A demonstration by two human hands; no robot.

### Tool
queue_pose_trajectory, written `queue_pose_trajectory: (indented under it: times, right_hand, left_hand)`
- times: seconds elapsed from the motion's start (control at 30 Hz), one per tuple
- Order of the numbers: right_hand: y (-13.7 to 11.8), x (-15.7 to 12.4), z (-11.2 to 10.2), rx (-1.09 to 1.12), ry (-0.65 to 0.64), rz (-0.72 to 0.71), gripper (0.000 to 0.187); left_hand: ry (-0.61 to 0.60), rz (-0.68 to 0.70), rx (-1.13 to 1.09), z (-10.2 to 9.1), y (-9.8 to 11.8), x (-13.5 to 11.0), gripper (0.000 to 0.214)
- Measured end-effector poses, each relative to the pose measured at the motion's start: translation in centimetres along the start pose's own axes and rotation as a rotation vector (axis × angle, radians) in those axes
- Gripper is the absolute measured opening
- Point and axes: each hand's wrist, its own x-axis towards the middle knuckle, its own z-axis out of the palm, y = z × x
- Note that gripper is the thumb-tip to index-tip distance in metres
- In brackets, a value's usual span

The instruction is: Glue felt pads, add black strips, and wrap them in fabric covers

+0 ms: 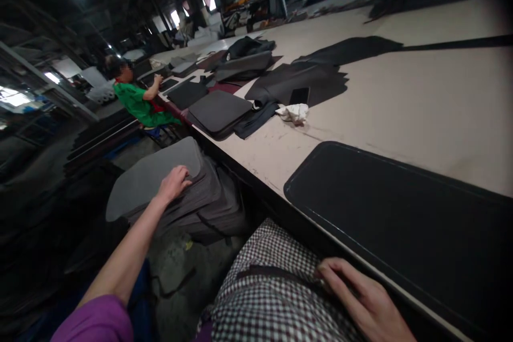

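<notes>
My left hand (175, 183) reaches out to a stack of grey felt panels (160, 184) beside the table, its fingers curled onto the top grey panel (144, 176) near that panel's right edge. My right hand (363, 299) lies flat on my checked apron (264, 288) at the table's front edge, fingers stretched out and holding nothing. Just beyond it a large black panel with rounded corners (401, 219) lies flat on the beige table (420, 112).
Farther along the table lie dark panels (218, 112), black fabric pieces (296, 83), a phone (300, 95) and a crumpled white cloth (294, 113). A person in a green top (138, 101) sits at the table's far left. Dark floor and stacked material lie left.
</notes>
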Motion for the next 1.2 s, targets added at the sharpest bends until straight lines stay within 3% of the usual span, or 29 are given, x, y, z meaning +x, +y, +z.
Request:
queue_pose_trajectory:
  times: [0.07, 0.27, 0.5, 0.7, 0.83, 1.0, 1.1, 1.2]
  right_hand:
    - [0.1, -0.1, -0.1, -0.010, 0.016, 0.014, 0.030]
    - [-0.7, -0.1, -0.2, -0.034, 0.053, 0.037, 0.034]
    - [-2.0, 0.1, 0.0, -0.015, 0.038, 0.046, 0.036]
    - [-2.9, 1.4, 0.4, 0.021, -0.052, 0.078, 0.037]
    - [-5.2, 4.8, 1.2, 0.089, -0.129, 0.063, 0.037]
    - [-8.3, 12.2, 5.6, 0.375, -0.318, 0.050, 0.037]
    - [-9.5, 17.5, 10.2, 0.551, -0.441, 0.060, 0.040]
    - [-10.6, 22.6, 15.3, 0.695, -0.473, 0.117, 0.033]
  left_hand:
    - [0.014, 0.006, -0.053, 0.2, -0.7, 0.1, 0.014]
    - [0.021, -0.015, -0.196, 0.1, -2.7, 1.0, 0.026]
    - [0.055, -0.080, -0.347, 0.1, -2.6, 1.4, 0.031]
    - [0.225, -0.239, -0.475, -1.0, -1.9, 0.9, 0.038]
    - [0.342, -0.236, -0.522, -2.3, -0.9, 0.4, 0.032]
    - [0.411, -0.142, -0.549, -3.9, 1.0, -0.1, 0.023]
    - [0.420, -0.063, -0.554, -4.0, 2.2, -0.5, 0.021]
    - [0.368, -0.017, -0.545, -3.4, 3.0, -0.8, 0.021]
